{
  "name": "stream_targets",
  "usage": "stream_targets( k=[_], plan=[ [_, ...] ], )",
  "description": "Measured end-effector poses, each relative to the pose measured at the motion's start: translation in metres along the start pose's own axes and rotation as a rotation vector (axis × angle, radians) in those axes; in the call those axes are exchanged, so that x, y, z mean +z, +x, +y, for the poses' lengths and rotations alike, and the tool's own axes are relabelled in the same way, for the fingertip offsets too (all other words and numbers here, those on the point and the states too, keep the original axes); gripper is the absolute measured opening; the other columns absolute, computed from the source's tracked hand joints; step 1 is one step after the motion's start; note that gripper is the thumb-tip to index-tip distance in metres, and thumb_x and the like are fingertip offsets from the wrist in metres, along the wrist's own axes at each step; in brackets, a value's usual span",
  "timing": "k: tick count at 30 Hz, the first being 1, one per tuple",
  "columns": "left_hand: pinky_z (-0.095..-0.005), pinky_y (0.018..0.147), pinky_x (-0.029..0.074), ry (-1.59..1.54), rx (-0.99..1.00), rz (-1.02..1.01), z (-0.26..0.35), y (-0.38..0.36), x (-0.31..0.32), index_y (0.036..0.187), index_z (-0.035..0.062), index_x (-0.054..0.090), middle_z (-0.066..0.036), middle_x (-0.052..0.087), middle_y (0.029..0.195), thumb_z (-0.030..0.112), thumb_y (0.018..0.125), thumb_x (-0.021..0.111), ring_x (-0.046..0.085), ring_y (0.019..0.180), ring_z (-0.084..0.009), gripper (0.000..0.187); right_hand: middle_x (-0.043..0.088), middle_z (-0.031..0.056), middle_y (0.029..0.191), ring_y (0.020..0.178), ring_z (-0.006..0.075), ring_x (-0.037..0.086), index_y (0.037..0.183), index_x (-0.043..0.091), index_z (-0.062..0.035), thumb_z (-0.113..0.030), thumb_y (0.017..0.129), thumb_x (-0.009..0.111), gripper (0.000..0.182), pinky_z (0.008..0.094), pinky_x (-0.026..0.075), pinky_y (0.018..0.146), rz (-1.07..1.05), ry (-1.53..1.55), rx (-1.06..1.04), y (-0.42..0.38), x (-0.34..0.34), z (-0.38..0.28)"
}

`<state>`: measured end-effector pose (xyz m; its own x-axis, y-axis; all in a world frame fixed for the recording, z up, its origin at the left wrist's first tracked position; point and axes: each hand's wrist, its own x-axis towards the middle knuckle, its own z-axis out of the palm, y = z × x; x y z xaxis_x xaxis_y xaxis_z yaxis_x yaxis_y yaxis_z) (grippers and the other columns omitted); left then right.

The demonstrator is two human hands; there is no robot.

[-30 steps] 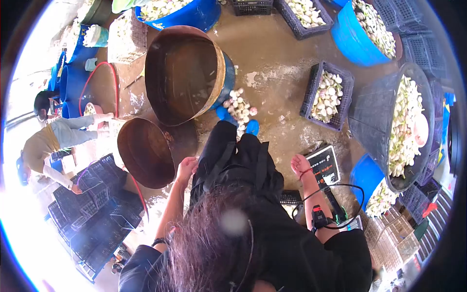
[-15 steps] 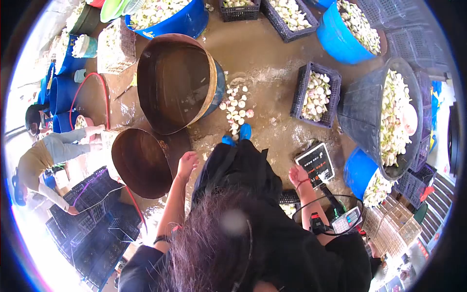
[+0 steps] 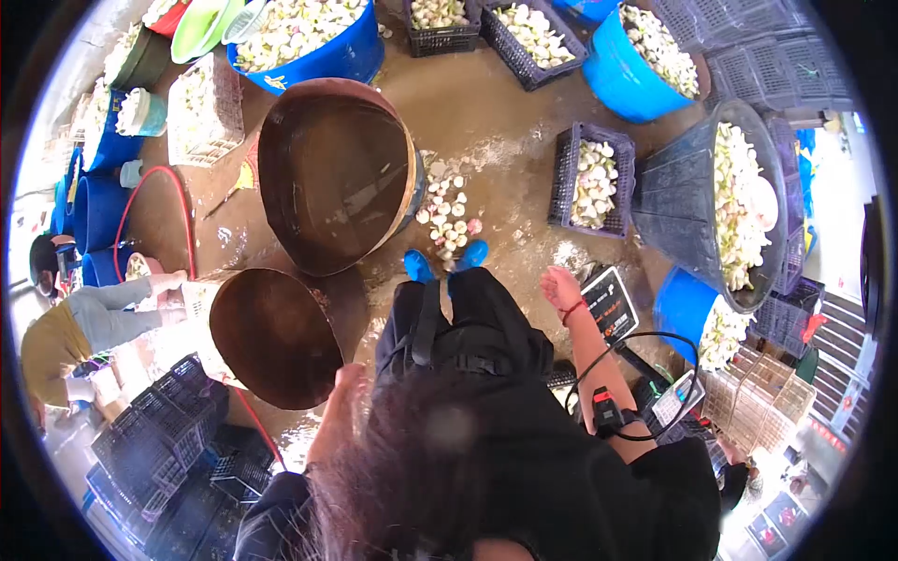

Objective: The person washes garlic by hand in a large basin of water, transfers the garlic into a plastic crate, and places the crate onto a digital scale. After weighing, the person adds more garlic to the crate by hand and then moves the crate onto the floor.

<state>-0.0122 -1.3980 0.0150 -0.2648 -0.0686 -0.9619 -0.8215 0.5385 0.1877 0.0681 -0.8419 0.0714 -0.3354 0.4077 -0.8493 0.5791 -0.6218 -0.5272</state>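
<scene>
My left hand (image 3: 350, 381) hangs beside my left hip, near the rim of the smaller rusty-brown round tub (image 3: 271, 332); its fingers are blurred and partly hidden. My right hand (image 3: 562, 288), with a red band at the wrist, is held out in front of my right side beside a black sign board (image 3: 608, 304). Its fingers are loosely extended and nothing shows in them. On the wet floor, just ahead of my blue shoes (image 3: 420, 266), lie several white and pinkish bulb-like vegetables (image 3: 447, 220). A large brown tub (image 3: 337, 178) stands ahead on the left.
A purple crate (image 3: 591, 182) of bulbs stands ahead on the right, beside a big dark bin (image 3: 687, 192) of bulbs. A blue tub (image 3: 323, 56) is full at the back. A red hose (image 3: 184, 224) curves at left. Another person (image 3: 70, 337) bends at far left near stacked dark crates (image 3: 159, 439).
My right hand has moved forward and slightly left. My left hand has dropped back toward my body. My feet stand farther apart, and the other person at left has shifted.
</scene>
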Motion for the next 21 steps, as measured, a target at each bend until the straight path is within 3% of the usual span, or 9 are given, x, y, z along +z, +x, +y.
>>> stream_targets(
  k=[2,3,6,7,10,12,13,16,21],
  plan=[
    [-0.0296,0.040,0.041,0.921,0.676,-0.098,-0.002,0.034,-0.035,0.066,0.0143,0.056,-0.005,0.051,0.056,0.022,0.078,0.050,0.053,0.049,-0.0186,0.014,0.058,0.0033,0.092,0.078,0.0141,0.057,0.106,0.051,-0.0140,-0.029,0.085,0.054,0.026,0.0268,0.045,0.062,-0.021,-0.006,-0.013,-0.013,0.006,0.003],
    [-0.0296,0.040,0.041,0.925,0.685,-0.096,0.008,0.039,-0.038,0.066,0.0143,0.056,-0.005,0.051,0.056,0.022,0.078,0.050,0.053,0.049,-0.0186,0.014,0.058,0.0028,0.092,0.077,0.0142,0.057,0.106,0.051,-0.0137,-0.030,0.085,0.054,0.026,0.0272,0.045,0.062,-0.026,-0.009,0.004,-0.015,0.005,0.006],
    [-0.0260,0.027,0.024,-0.329,0.274,-0.121,0.100,0.006,-0.017,0.056,0.0145,0.043,-0.001,0.039,0.047,0.012,0.081,0.046,0.036,0.033,-0.0129,0.025,0.057,0.0032,0.097,0.083,0.0149,0.056,0.105,0.051,-0.0119,-0.028,0.084,0.056,0.027,0.0275,0.046,0.068,0.000,0.006,0.045,-0.029,-0.012,0.024],
    [-0.0227,0.029,0.024,-0.517,0.258,-0.131,0.113,0.015,-0.010,0.063,0.0129,0.048,0.001,0.041,0.051,0.010,0.082,0.046,0.037,0.037,-0.0091,0.019,0.056,0.0032,0.099,0.086,0.0152,0.055,0.107,0.050,-0.0112,-0.028,0.084,0.055,0.029,0.0281,0.045,0.071,0.007,0.088,0.098,-0.020,-0.033,0.043],
    [-0.0200,0.032,0.027,-0.570,0.294,0.058,0.190,-0.017,0.031,0.076,0.0101,0.053,0.001,0.047,0.058,0.013,0.082,0.050,0.041,0.042,-0.0078,0.008,0.056,0.0023,0.100,0.087,0.0146,0.054,0.105,0.052,-0.0097,-0.029,0.084,0.054,0.029,0.0286,0.042,0.076,0.119,0.209,0.195,-0.011,-0.066,0.073],
    [-0.0192,0.034,0.030,-0.599,0.308,0.016,0.211,-0.013,0.045,0.082,0.0092,0.054,0.000,0.050,0.063,0.014,0.082,0.050,0.044,0.045,-0.0078,0.006,0.051,0.0080,0.068,0.055,0.0158,0.050,0.081,0.048,-0.0070,-0.021,0.086,0.050,0.015,0.0248,0.042,0.045,0.275,0.312,0.422,-0.012,-0.079,0.060],
    [-0.0183,0.036,0.032,-0.615,0.320,-0.028,0.222,-0.015,0.052,0.087,0.0083,0.055,-0.001,0.053,0.067,0.015,0.083,0.051,0.046,0.047,-0.0079,0.009,0.047,0.0077,0.064,0.054,0.0172,0.048,0.079,0.047,-0.0054,-0.019,0.086,0.051,0.016,0.0250,0.039,0.043,0.264,0.320,0.476,-0.002,-0.081,0.048],
    [-0.0183,0.039,0.035,-0.641,0.253,0.052,0.262,-0.019,0.095,0.086,0.0074,0.055,-0.003,0.056,0.071,0.013,0.083,0.051,0.049,0.050,-0.0088,0.008,0.050,0.0085,0.064,0.055,0.0185,0.050,0.079,0.049,-0.0057,-0.024,0.085,0.054,0.020,0.0268,0.040,0.045,0.282,0.219,0.475,0.026,-0.094,0.009],
    [-0.0203,0.043,0.038,-0.622,0.212,0.017,0.309,-0.007,0.151,0.088,0.0053,0.055,-0.003,0.056,0.071,0.011,0.081,0.053,0.051,0.055,-0.0090,0.009,0.055,0.0050,0.072,0.055,0.0152,0.051,0.085,0.050,-0.0054,-0.027,0.086,0.051,0.022,0.0284,0.042,0.048,0.068,0.107,0.481,0.100,-0.148,-0.096]
  ],
)
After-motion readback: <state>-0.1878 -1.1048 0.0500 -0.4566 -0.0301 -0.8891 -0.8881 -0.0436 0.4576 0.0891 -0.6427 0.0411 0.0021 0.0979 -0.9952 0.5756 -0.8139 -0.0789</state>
